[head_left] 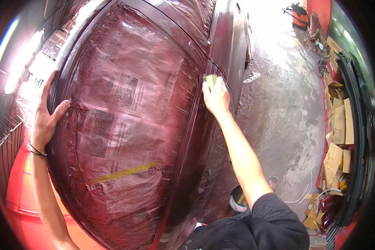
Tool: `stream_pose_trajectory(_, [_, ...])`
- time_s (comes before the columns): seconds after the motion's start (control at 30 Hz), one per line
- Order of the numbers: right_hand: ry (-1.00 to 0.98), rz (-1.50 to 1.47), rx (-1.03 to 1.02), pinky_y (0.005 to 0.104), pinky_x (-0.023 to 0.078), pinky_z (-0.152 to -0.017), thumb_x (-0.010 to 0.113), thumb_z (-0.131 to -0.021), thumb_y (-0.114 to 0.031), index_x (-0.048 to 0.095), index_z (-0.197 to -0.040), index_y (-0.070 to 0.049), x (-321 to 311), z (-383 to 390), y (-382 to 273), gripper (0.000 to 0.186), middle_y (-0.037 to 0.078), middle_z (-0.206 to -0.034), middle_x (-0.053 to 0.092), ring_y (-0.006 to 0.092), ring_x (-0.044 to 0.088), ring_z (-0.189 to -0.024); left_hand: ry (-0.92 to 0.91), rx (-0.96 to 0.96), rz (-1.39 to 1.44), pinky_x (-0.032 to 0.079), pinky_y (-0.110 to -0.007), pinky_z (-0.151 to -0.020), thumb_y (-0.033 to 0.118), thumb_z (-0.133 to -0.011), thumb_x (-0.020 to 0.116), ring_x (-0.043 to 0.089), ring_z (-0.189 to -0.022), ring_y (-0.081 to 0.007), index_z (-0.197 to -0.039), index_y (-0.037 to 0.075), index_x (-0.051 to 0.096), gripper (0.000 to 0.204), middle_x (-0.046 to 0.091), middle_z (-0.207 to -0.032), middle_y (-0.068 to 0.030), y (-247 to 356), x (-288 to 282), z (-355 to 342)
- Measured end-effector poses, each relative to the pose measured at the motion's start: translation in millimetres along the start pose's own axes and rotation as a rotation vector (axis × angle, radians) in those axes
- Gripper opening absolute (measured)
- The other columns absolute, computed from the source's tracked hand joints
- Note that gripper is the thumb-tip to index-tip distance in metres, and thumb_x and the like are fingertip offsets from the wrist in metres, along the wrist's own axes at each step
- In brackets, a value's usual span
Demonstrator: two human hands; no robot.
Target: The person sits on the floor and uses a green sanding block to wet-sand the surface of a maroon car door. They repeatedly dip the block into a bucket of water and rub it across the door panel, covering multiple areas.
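Before me is a dark red car body point(188, 137), its broad glass area covered with newspaper masking point(127, 125) and plastic film tinted with red overspray. A strip of yellow tape point(126, 172) crosses the lower part of the paper. My right hand point(216, 96) grips a small pale green sanding pad point(211, 79) and presses it on the painted rail right of the masking, near a panel seam. On the far left edge of the car rests my left hand point(47, 116), thumb spread away from the fingers, holding nothing; its fingertips are partly hidden behind the edge.
A bucket point(238, 199) stands on the concrete floor point(279, 137) beside my right arm. Opened cardboard boxes point(338, 121) and a long black trim piece point(353, 137) line the right wall. Farther off is an orange-and-black machine point(299, 16). An orange-red panel point(29, 204) lies beneath my left arm.
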State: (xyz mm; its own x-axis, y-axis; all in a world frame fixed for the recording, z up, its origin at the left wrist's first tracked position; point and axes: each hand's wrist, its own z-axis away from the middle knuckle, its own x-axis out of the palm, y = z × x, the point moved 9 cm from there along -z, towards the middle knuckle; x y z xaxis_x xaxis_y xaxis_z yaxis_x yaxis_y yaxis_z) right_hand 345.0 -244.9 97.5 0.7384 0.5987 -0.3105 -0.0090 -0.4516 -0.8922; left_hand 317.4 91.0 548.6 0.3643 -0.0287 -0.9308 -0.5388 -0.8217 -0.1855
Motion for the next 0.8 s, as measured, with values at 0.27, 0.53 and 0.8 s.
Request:
stream_pose_trajectory(0.27, [-0.140,0.324,0.157,0.0535,0.056,-0.102,0.059,-0.100,-0.043,0.059,-0.130,-0.002,-5.8,-107.9,8.2,0.051,0.028,-0.131,0.065,0.0438,0.067,-0.122,0.049,0.092,0.063,0.032,-0.044,-0.126,0.041,-0.093,0.077,0.048,-0.147,-0.0308,-0.164,0.009,0.042,0.085,0.053,-0.157,-0.0204,1.2,9.9,-9.1])
stream_pose_trajectory(0.53, [-0.163,0.525,0.319,0.0558,0.055,-0.103,0.062,-0.099,-0.040,0.047,-0.138,0.007,-0.3,-59.1,-37.9,0.063,0.029,-0.139,0.059,0.0418,0.064,-0.129,0.058,0.071,0.066,0.034,-0.042,-0.125,0.051,-0.092,0.076,0.046,-0.151,-0.0308,-0.163,0.015,0.043,0.086,0.049,-0.162,-0.0186,-10.2,3.9,-1.7])
stream_pose_trajectory(0.8, [-0.161,0.678,0.249,0.0535,0.056,-0.103,0.062,-0.099,-0.042,0.050,-0.139,0.006,6.3,-139.0,21.1,0.064,0.028,-0.136,0.063,0.0426,0.067,-0.125,0.006,0.018,-0.048,0.036,-0.044,-0.125,0.052,-0.091,0.079,0.044,-0.150,-0.0386,-0.160,0.004,0.042,0.092,0.047,-0.160,-0.0278,1.6,0.5,-3.3])
